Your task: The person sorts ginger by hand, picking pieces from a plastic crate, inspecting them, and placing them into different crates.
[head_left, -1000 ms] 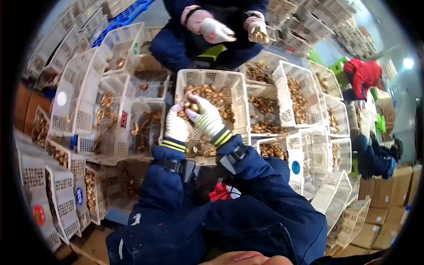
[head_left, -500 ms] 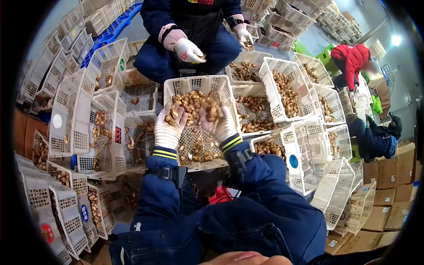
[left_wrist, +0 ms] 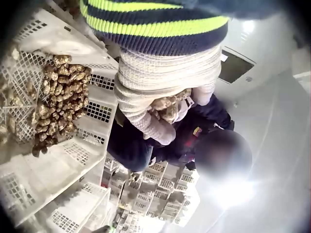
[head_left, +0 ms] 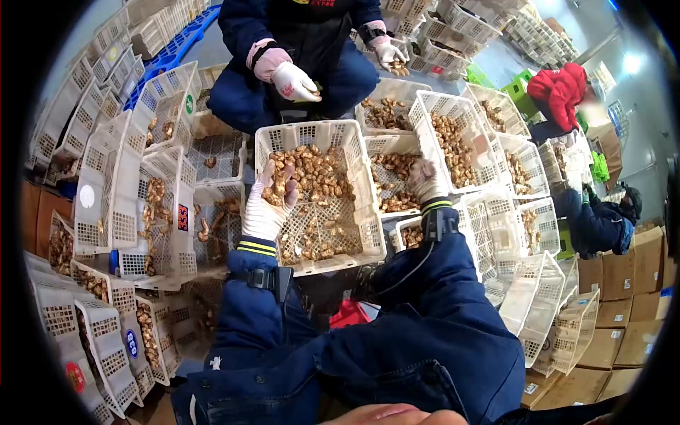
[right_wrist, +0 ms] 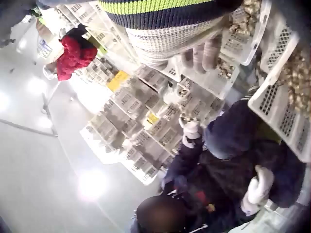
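My gloved left hand (head_left: pixel 268 205) is at the left wall of the middle white crate (head_left: pixel 375 230), its fingers curled round several brown knobbly lumps (left_wrist: pixel 167 108). More of these lumps (head_left: pixel 312 170) are heaped in the far part of that crate, with smaller bits scattered nearer me. My gloved right hand (head_left: pixel 426 181) is over the right side of a neighbouring crate (head_left: pixel 386 207) that also contains brown lumps. In the right wrist view its fingers (right_wrist: pixel 206 54) hang loosely, with no lump showing between them and the thumb.
Across from me a seated person in dark clothes has one gloved hand (head_left: pixel 294 83) in front and another holding lumps. A long crate (head_left: pixel 482 185) of lumps stands right; tilted crates (head_left: pixel 152 265) crowd the left. Stacked cardboard boxes (head_left: pixel 609 269) are at far right.
My hands were together over the middle crate, then parted. My right hand moved right to the neighbouring crate, and the lump earlier at its fingers no longer shows. My left hand keeps its lumps.
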`<action>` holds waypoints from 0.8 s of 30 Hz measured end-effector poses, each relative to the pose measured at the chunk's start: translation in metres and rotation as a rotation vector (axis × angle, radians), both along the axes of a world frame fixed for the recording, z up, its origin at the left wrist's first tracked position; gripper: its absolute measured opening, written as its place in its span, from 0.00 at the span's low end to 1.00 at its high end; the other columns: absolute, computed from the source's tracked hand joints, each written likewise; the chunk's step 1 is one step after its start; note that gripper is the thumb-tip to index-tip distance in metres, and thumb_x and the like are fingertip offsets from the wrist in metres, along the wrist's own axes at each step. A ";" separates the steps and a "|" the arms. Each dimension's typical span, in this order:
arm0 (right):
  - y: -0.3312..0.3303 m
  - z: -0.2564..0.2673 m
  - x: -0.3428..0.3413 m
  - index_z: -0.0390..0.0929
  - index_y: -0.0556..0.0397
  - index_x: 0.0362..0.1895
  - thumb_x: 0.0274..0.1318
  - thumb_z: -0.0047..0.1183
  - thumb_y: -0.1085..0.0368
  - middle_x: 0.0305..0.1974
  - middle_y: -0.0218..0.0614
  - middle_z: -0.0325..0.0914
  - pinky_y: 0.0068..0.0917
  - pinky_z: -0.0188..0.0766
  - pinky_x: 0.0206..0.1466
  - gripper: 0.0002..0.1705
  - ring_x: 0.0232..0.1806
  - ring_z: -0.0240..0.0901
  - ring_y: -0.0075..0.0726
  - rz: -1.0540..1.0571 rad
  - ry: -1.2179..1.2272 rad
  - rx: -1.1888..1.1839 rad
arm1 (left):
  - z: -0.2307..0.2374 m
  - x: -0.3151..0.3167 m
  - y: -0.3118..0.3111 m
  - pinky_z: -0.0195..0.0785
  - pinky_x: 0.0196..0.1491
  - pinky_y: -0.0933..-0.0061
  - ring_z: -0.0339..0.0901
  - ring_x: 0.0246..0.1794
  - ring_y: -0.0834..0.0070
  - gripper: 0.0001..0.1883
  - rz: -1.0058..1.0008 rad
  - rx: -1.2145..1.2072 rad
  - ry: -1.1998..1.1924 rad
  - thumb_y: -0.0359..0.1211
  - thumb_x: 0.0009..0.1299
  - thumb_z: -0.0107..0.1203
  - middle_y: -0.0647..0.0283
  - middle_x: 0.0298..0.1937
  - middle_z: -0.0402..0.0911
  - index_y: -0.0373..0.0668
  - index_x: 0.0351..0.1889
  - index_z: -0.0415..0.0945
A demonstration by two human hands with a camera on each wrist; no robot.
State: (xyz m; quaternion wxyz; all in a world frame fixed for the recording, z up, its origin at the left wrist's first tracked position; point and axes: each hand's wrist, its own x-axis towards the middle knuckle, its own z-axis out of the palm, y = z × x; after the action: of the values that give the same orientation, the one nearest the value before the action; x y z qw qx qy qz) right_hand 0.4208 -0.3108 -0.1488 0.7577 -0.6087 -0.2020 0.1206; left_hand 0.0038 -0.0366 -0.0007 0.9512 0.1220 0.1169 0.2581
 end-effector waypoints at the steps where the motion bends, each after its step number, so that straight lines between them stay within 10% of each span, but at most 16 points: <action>1: 0.014 0.043 -0.043 0.73 0.57 0.46 0.64 0.50 0.56 0.37 0.39 0.76 0.34 0.75 0.35 0.17 0.35 0.75 0.36 0.031 0.911 0.127 | 0.005 0.000 -0.003 0.82 0.44 0.64 0.81 0.45 0.62 0.19 0.002 -0.018 0.006 0.36 0.72 0.55 0.50 0.58 0.75 0.48 0.60 0.72; 3: 0.045 0.105 -0.099 0.75 0.55 0.42 0.62 0.54 0.56 0.33 0.34 0.76 0.27 0.69 0.29 0.15 0.29 0.72 0.32 0.150 0.861 0.118 | 0.000 -0.001 -0.004 0.81 0.47 0.54 0.80 0.50 0.56 0.19 -0.030 -0.113 -0.087 0.33 0.74 0.50 0.46 0.60 0.73 0.43 0.62 0.70; 10: 0.073 0.089 -0.128 0.74 0.46 0.50 0.63 0.53 0.50 0.41 0.32 0.80 0.29 0.75 0.40 0.18 0.37 0.77 0.30 0.438 0.699 -0.209 | -0.022 -0.005 0.005 0.76 0.48 0.72 0.77 0.51 0.75 0.19 -0.029 -0.115 0.081 0.28 0.72 0.52 0.62 0.54 0.78 0.44 0.61 0.72; 19: 0.078 0.052 -0.120 0.72 0.48 0.52 0.64 0.53 0.54 0.40 0.34 0.80 0.30 0.74 0.37 0.18 0.35 0.76 0.31 0.582 0.718 -0.210 | -0.005 -0.008 0.010 0.73 0.60 0.50 0.76 0.56 0.56 0.16 0.120 -0.096 -0.118 0.32 0.76 0.40 0.46 0.53 0.78 0.38 0.57 0.71; 24: 0.100 0.037 -0.170 0.74 0.50 0.55 0.65 0.52 0.54 0.41 0.33 0.81 0.28 0.74 0.37 0.20 0.35 0.77 0.30 0.595 0.464 -0.610 | -0.010 -0.020 0.027 0.80 0.45 0.65 0.79 0.38 0.71 0.13 0.319 -0.126 0.013 0.32 0.74 0.47 0.60 0.39 0.80 0.42 0.53 0.75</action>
State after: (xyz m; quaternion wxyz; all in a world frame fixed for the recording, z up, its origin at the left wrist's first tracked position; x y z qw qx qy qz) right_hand 0.2509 -0.2107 -0.1119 0.5025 -0.6759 -0.1484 0.5183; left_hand -0.0158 -0.0100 -0.0104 0.9032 0.0436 0.1569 0.3972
